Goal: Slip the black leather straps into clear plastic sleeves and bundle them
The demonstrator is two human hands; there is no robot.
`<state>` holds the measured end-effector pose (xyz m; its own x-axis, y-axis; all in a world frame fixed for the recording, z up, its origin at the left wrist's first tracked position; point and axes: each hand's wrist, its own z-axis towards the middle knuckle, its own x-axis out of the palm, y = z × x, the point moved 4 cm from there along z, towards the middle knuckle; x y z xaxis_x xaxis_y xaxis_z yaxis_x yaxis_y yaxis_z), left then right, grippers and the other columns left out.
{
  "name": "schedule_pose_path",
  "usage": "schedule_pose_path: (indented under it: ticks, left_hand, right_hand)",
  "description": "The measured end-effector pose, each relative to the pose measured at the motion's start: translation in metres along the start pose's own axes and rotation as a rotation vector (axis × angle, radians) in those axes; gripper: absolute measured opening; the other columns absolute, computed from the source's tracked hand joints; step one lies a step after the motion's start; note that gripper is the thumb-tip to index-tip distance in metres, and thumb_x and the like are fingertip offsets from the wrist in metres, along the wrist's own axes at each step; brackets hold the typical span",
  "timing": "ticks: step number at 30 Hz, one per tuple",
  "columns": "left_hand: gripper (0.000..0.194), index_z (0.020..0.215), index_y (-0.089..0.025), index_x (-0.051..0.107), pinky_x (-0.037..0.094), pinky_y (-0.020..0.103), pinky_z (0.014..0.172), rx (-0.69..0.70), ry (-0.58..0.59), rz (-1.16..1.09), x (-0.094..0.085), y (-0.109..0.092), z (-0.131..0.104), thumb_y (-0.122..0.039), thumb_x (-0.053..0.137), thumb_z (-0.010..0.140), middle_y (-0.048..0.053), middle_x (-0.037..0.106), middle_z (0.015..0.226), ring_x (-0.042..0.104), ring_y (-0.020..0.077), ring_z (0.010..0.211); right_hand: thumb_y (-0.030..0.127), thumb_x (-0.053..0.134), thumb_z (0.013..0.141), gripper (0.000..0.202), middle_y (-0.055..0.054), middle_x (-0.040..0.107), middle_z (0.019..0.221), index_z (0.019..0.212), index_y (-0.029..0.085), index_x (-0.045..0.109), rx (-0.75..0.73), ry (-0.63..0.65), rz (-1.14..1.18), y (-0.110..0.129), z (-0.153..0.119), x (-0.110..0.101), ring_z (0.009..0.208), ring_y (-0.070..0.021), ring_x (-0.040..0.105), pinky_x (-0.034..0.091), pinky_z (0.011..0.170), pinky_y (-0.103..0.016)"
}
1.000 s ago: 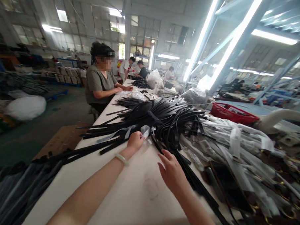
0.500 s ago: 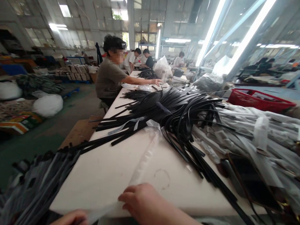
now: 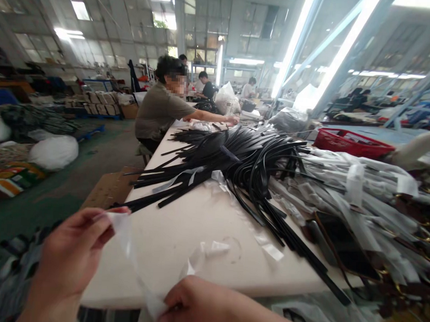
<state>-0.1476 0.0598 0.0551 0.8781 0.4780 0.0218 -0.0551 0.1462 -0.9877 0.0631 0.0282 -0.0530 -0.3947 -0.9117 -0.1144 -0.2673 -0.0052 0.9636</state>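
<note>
My left hand [image 3: 72, 249], raised over the table's left edge, pinches one end of a translucent plastic strip [image 3: 130, 252]. The strip hangs down to my right hand [image 3: 191, 300], whose fingers are closed on it at the near table edge. More of the clear film curls up beyond my right hand on the pale table [image 3: 155, 234]. Farther up the table lies a large heap of black straps [image 3: 244, 148], with a few pieces of clear film [image 3: 217, 177] against its near side.
Plastic-wrapped items [image 3: 356, 181] and a dark phone [image 3: 346, 245] lie on the right, near a red basket [image 3: 351, 143]. A person [image 3: 163, 106] sits at the table's far left, one arm stretched over it. Wrapped bundles [image 3: 21, 261] stand low on the left.
My left hand has risen and come into fuller view with the strip's end. My right hand has moved slightly down. The film on the table has shifted and crumpled. The view has turned slightly.
</note>
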Motion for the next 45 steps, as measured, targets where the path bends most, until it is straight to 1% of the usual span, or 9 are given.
schedule_pose_path:
  ticks: [6, 9, 14, 18, 24, 31, 34, 39, 45]
  left_hand:
    - [0.034, 0.086, -0.018, 0.057, 0.05, 0.026, 0.069, -0.025, 0.3, -0.175, 0.117, 0.012, 0.02, -0.03, 0.079, 0.064, 0.0, 0.071, 0.069, 0.068, 0.017, 0.07]
    - [0.036, 0.099, -0.018, 0.056, 0.048, 0.027, 0.069, 0.093, 0.362, 0.055, 0.145, 0.018, 0.017, -0.024, 0.074, 0.068, -0.001, 0.069, 0.068, 0.066, 0.0175, 0.068]
    - [0.037, 0.106, -0.022, 0.055, 0.042, 0.028, 0.069, 0.331, 0.538, 0.441, 0.171, 0.02, -0.001, -0.009, 0.063, 0.072, -0.005, 0.06, 0.065, 0.061, 0.0174, 0.068]
    - [0.038, 0.102, -0.023, 0.057, 0.037, 0.027, 0.063, 0.368, 0.647, 0.475, 0.178, 0.016, -0.01, -0.006, 0.061, 0.069, -0.006, 0.054, 0.065, 0.055, 0.0159, 0.063]
    - [0.045, 0.11, -0.02, 0.053, 0.041, 0.025, 0.063, 0.147, 0.739, 0.23, 0.175, 0.027, -0.011, -0.016, 0.07, 0.068, -0.006, 0.055, 0.068, 0.055, 0.0143, 0.065]
    - [0.061, 0.118, -0.015, 0.048, 0.045, 0.022, 0.064, -0.255, 0.477, -0.252, 0.165, 0.061, -0.022, -0.028, 0.081, 0.067, -0.004, 0.062, 0.072, 0.059, 0.0109, 0.065]
    - [0.065, 0.114, -0.016, 0.05, 0.045, 0.02, 0.061, -0.314, 0.403, -0.272, 0.155, 0.065, -0.02, -0.029, 0.086, 0.061, -0.005, 0.063, 0.071, 0.061, 0.0114, 0.064]
    - [0.066, 0.114, -0.018, 0.051, 0.048, 0.02, 0.058, -0.321, 0.403, -0.189, 0.145, 0.061, -0.018, -0.034, 0.086, 0.06, -0.004, 0.066, 0.072, 0.065, 0.0136, 0.065]
    - [0.064, 0.113, -0.019, 0.049, 0.052, 0.025, 0.06, -0.311, 0.44, -0.137, 0.15, 0.06, -0.026, -0.039, 0.082, 0.062, -0.004, 0.065, 0.068, 0.061, 0.0143, 0.062]
  right_hand:
    - [0.034, 0.061, 0.085, 0.031, -0.001, 0.065, 0.075, 0.11, 0.017, 0.069, 0.07, -0.322, 0.296, -0.038, -0.059, -0.013, 0.053, -0.0085, 0.058, 0.042, 0.048, -0.015]
    - [0.047, 0.069, 0.078, 0.062, -0.004, 0.07, 0.08, 0.132, 0.019, 0.055, 0.021, -0.601, 0.326, -0.042, -0.083, -0.032, 0.053, -0.0122, 0.06, 0.046, 0.05, -0.021]
    - [0.059, 0.054, 0.087, 0.054, -0.014, 0.069, 0.108, 0.118, 0.017, 0.063, -0.113, -0.96, 0.152, 0.001, -0.099, -0.09, 0.054, -0.0109, 0.058, 0.049, 0.053, -0.025]
    - [0.064, 0.053, 0.085, 0.055, -0.011, 0.071, 0.093, 0.099, 0.013, 0.068, -0.122, -0.887, 0.151, 0.02, -0.074, -0.12, 0.061, -0.0132, 0.063, 0.048, 0.053, -0.023]
    - [0.062, 0.061, 0.076, 0.048, -0.002, 0.061, 0.053, 0.063, 0.016, 0.056, -0.144, -0.81, 0.181, 0.017, -0.037, -0.117, 0.041, -0.0083, 0.044, 0.033, 0.04, -0.02]
    - [0.053, 0.062, 0.08, 0.042, 0.0, 0.06, 0.053, 0.06, 0.017, 0.055, -0.08, -0.928, 0.054, 0.012, -0.033, -0.109, 0.047, -0.0109, 0.055, 0.039, 0.045, -0.02]
    - [0.044, 0.071, 0.075, 0.033, -0.001, 0.063, 0.055, 0.062, 0.017, 0.06, 0.027, -0.978, -0.068, 0.002, -0.058, -0.139, 0.049, -0.0129, 0.058, 0.039, 0.048, -0.022]
    - [0.023, 0.069, 0.077, 0.018, -0.007, 0.064, 0.07, 0.068, 0.018, 0.055, 0.194, -1.409, -0.167, -0.019, -0.139, -0.229, 0.072, -0.0184, 0.061, 0.037, 0.057, -0.025]
    - [0.033, 0.08, 0.057, 0.031, 0.002, 0.056, 0.056, 0.062, 0.017, 0.053, 0.046, -1.453, -0.112, -0.017, -0.15, -0.273, 0.062, -0.0172, 0.057, 0.041, 0.056, -0.026]
